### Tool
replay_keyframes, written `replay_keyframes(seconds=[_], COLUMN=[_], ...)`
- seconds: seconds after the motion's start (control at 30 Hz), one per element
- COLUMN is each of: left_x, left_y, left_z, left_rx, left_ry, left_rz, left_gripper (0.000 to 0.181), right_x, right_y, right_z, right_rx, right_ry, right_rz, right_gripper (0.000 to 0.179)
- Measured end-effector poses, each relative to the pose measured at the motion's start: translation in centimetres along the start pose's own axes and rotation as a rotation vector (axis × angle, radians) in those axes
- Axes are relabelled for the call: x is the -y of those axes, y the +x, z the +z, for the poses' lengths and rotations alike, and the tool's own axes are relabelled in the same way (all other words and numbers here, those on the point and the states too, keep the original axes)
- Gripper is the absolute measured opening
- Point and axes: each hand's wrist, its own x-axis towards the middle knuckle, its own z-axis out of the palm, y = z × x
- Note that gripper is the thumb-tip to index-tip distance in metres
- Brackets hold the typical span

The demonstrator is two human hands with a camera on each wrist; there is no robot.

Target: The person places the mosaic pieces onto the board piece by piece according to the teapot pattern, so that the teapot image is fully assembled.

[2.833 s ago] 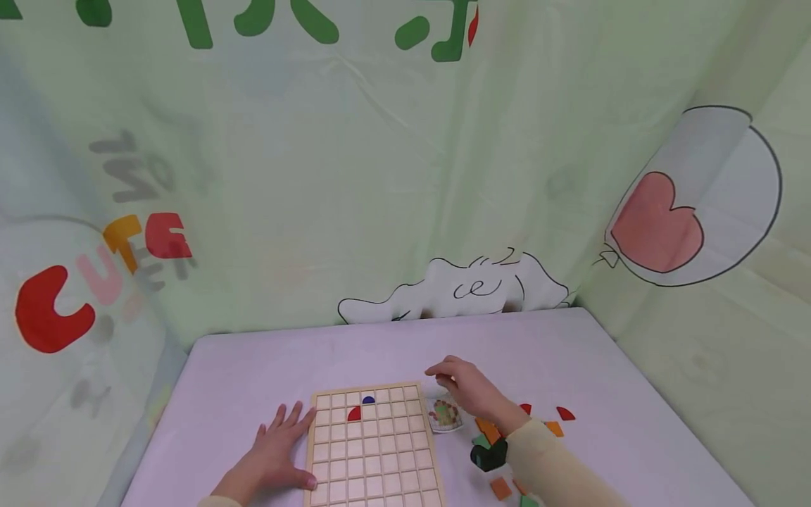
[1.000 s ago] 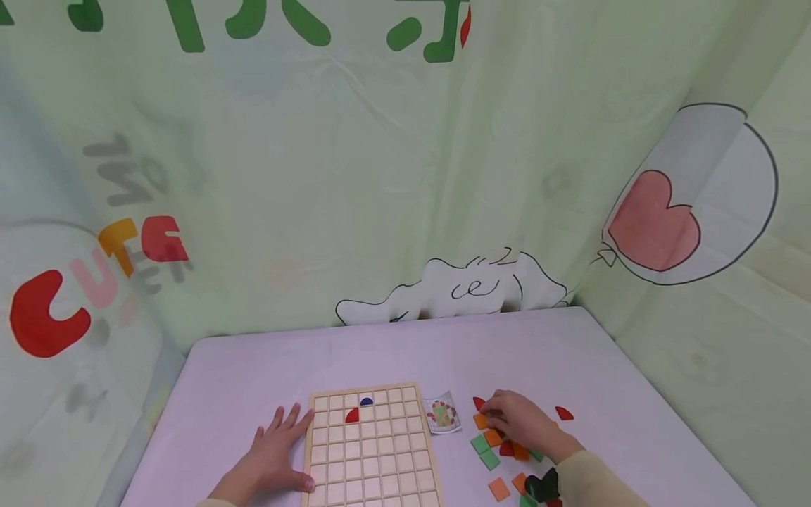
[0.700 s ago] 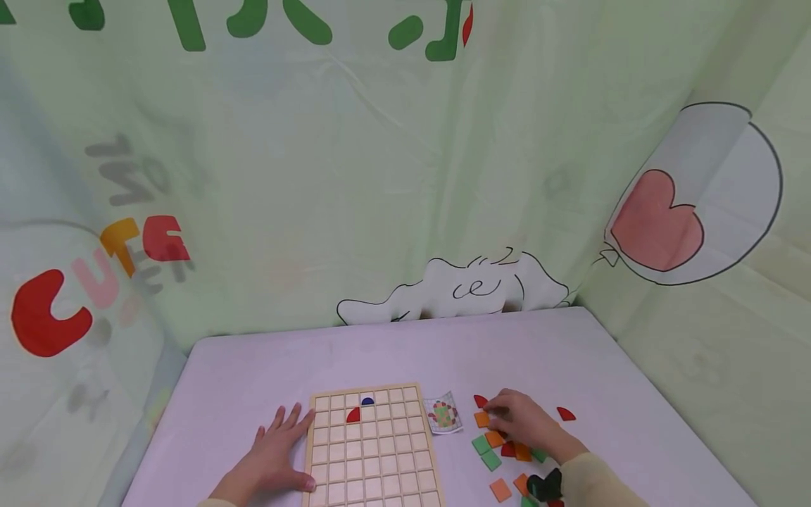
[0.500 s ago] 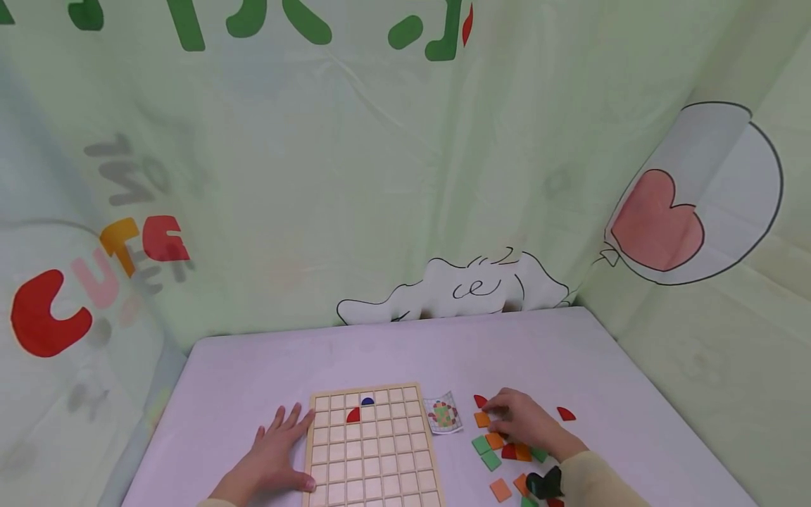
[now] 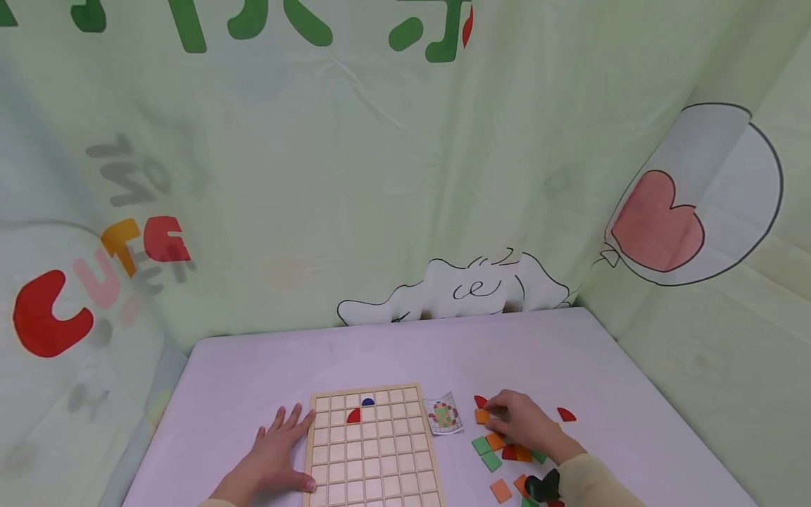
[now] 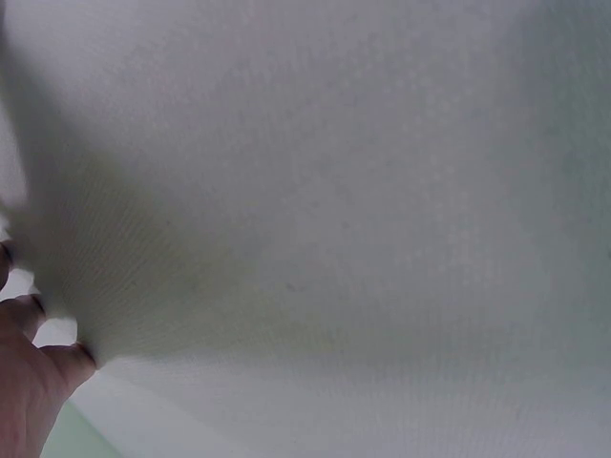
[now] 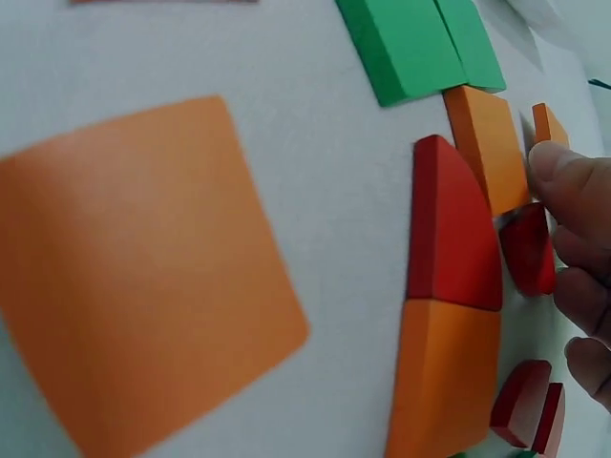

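Note:
My left hand [image 5: 275, 451] lies with spread fingers at the left edge of a wooden grid board [image 5: 391, 445]; its thumb rests on the frame. Its fingertips [image 6: 67, 363] show at the lower left of the left wrist view. On the board sit a red quarter-round piece [image 5: 354, 415] and a blue half-round piece [image 5: 368, 402]. My right hand [image 5: 522, 421] pinches an orange square tile [image 5: 482, 417] between thumb and index finger; the index tip is hidden in the right wrist view. Under this hand a dark red rounded piece [image 7: 528, 250] lies partly covered.
A small pattern card [image 5: 443, 414] lies right of the board. Green tiles [image 5: 486, 451], an orange tile [image 5: 500, 490] and several red pieces surround the right hand. A red quarter-round [image 5: 567, 414] lies apart. A black wrist camera [image 5: 543, 485] rides on the right wrist. Fabric walls stand behind.
The right hand has come from above the card down to the loose pieces at the right. Since half a second ago the orange tile has shifted slightly away. The left hand stays put.

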Motion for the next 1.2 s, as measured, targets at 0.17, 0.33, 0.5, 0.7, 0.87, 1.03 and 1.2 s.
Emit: replay_keyframes(seconds=[0.17,0.33,0.5,0.7,0.87,1.03,1.2], left_x=[-0.1,-0.2,-0.1,0.0,0.0,0.2,0.3], left_y=[-0.1,-0.1,-0.1,0.0,0.0,0.1,0.1], left_z=[0.0,-0.1,-0.1,0.0,0.0,0.2,0.3], left_rx=[0.003,0.005,0.002,0.006,0.006,0.003,-0.001], left_ry=[-0.002,-0.007,-0.009,-0.01,-0.013,-0.016,-0.01], left_rz=[-0.004,-0.006,-0.004,-0.013,-0.015,-0.009,-0.002], left_gripper=[0.124,0.124,0.124,0.123,0.124,0.124,0.124], right_x=[-0.1,0.3,1.9,4.5,6.1,7.7,9.8], right_y=[-0.1,0.0,0.1,0.0,0.3,0.7,1.3], right_z=[-0.2,-0.6,-1.0,-1.0,-0.7,-0.1,0.9], right_rx=[-0.015,-0.032,-0.054,-0.06,-0.038,-0.001,0.039], right_ry=[0.008,0.008,0.005,0.014,-0.007,-0.011,0.02], right_rz=[0.009,0.013,-0.025,-0.09,-0.219,-0.329,-0.375], right_gripper=[0.028,0.029,0.027,0.025,0.024,0.022,0.024])
